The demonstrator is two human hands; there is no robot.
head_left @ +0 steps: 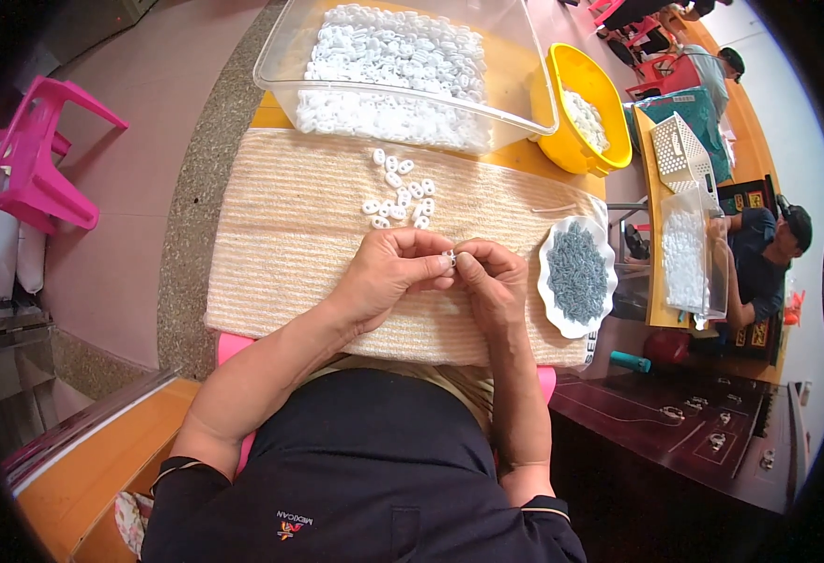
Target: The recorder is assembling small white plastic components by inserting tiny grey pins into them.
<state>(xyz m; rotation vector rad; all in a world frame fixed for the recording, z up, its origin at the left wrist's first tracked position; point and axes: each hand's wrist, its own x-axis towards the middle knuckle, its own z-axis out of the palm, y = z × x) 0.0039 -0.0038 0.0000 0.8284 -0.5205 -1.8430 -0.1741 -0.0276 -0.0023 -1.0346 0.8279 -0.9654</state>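
Observation:
My left hand [384,274] and my right hand [493,283] meet above the striped towel [281,244], thumbs and fingertips pinched together. Between them is a small white plastic piece [450,257], mostly covered by the fingers; both hands grip it. Just beyond my hands, several loose white oval pieces with two holes [403,199] lie scattered on the towel. To the right of my right hand stands a white scalloped dish [569,331], heaped with small thin grey parts [577,274], perhaps screws; they are too small to tell.
A clear plastic bin [515,127] of white pieces stands at the far edge, beside a yellow basin [567,155] holding more. A pink stool [41,169] is on the left. At far right, a person [759,249] sits by another clear bin [689,258].

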